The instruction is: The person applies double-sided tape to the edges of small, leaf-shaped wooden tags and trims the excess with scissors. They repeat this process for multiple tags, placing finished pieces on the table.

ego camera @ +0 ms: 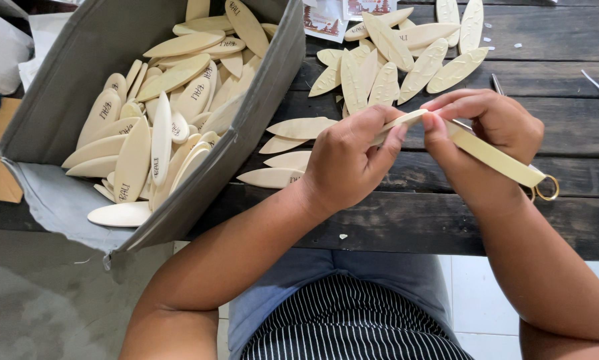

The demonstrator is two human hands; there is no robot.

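1. Striped apron (353,320) and bare forearms fill the near edge; both arms reach away from the camera over a dark plank table (579,133).
2. Left hand (349,160): fingers curled round the left end of a pale leaf-shaped wooden piece (406,120), thumb and forefinger closed on it; grasping, not released.
3. Right hand (486,127): fingertips pinched on the same piece where it meets a long cream strip (496,159); the strip runs to the right and nearer, ending at a brass ring (548,189); whether strip and ring are joined cannot be told.
4. Held piece sits between the two hands, lifted just above the table, centre right in the scene.
5. Step in hand, as judged: the piece is being worked or fitted at its right tip against the strip; any further move calls for a steady left grip and fine fingertip control on the right.
6. Far of the hands lies a loose heap of leaf pieces (399,60); more lie just left of the left hand.
7. Grey fabric box (66,100), far left, holds many more such pieces, some printed.
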